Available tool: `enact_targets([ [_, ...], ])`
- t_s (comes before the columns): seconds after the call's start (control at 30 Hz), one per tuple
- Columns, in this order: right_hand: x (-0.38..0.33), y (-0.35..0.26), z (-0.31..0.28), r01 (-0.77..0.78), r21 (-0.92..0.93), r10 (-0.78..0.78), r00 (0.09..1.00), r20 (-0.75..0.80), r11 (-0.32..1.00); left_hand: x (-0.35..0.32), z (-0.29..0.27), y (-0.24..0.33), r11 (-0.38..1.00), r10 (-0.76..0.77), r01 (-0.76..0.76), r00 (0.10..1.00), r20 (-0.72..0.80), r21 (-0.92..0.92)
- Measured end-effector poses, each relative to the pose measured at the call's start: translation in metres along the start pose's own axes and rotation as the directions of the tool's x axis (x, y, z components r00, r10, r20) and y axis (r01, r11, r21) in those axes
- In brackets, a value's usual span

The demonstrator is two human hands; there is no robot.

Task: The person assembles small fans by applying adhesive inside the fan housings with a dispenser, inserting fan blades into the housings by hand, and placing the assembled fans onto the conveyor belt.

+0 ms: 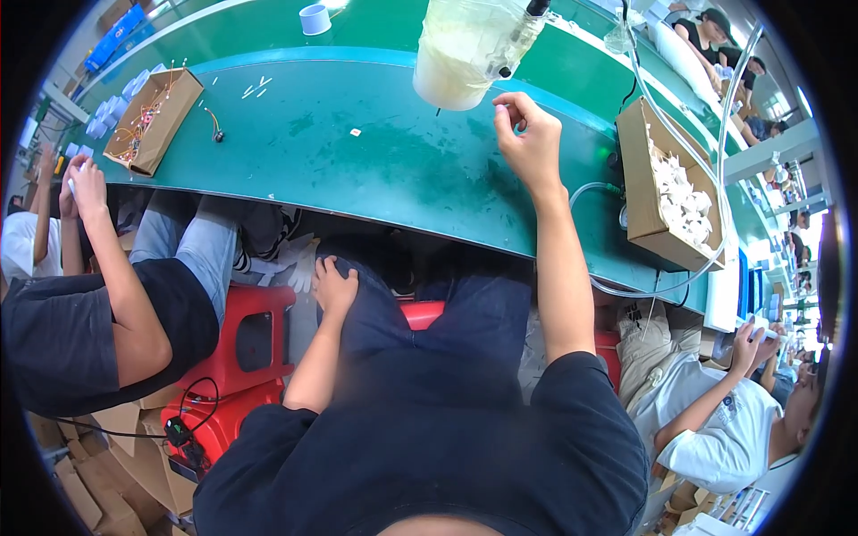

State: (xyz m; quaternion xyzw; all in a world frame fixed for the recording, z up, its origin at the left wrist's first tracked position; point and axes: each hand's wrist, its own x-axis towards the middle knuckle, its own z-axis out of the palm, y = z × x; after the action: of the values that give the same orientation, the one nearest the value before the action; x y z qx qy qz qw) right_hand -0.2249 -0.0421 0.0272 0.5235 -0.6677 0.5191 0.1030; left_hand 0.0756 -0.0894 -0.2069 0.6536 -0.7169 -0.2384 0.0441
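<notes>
My right hand (pixel 529 136) is raised over the green bench (pixel 429 170), its fingers curled into a pinch. Whatever lies between those fingertips, if anything, is too small or hidden. Just left of and beyond them is a whitish, plastic-wrapped container (pixel 454 67) with a dark fitting on its side and a thin tip underneath. My left hand (pixel 334 286) rests on my left thigh, below the bench edge, fingers laid out and holding nothing. A small pale piece (pixel 356 132) lies on the bench, left of my right hand.
An open cardboard box of white parts (pixel 681 192) stands at right, with clear tubing (pixel 722 134) looping past. At left are a box of wired parts (pixel 154 121) and a loose wired piece (pixel 216 129). A white ring (pixel 315 20) sits farther back. Co-workers sit on both sides.
</notes>
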Motion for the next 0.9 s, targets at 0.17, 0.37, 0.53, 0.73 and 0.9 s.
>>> enact_targets([
  [0.17, 0.005, -0.006, 0.006, 0.026, -0.01, -0.025, 0.999, 0.022, 1.0, -0.004, 0.006, -0.031, 0.94, 0.299, -0.298, 0.954, 0.019, 0.164],
  [0.37, 0.003, -0.004, 0.008, 0.02, -0.05, -0.017, 0.998, 0.055, 0.999, -0.047, -0.162, 0.036, 0.865, 0.502, -0.31, 0.512, 0.697, -0.395],
  [0.53, -0.001, -0.007, 0.004, 0.003, -0.035, -0.003, 1.0, 0.016, 0.999, -0.003, -0.241, 0.107, 0.363, 0.862, -0.627, 0.508, -0.008, -0.689],
  [0.73, 0.003, -0.012, 0.005, 0.023, -0.026, -0.022, 0.999, 0.025, 0.999, 0.168, -0.251, 0.202, 0.675, 0.642, -0.72, 0.68, -0.354, -0.161],
  [0.9, 0.001, -0.01, 0.004, 0.017, -0.08, -0.015, 1.0, 0.028, 0.997, 0.275, -0.222, 0.249, 0.779, 0.599, -0.622, 0.699, -0.39, 0.08],
])
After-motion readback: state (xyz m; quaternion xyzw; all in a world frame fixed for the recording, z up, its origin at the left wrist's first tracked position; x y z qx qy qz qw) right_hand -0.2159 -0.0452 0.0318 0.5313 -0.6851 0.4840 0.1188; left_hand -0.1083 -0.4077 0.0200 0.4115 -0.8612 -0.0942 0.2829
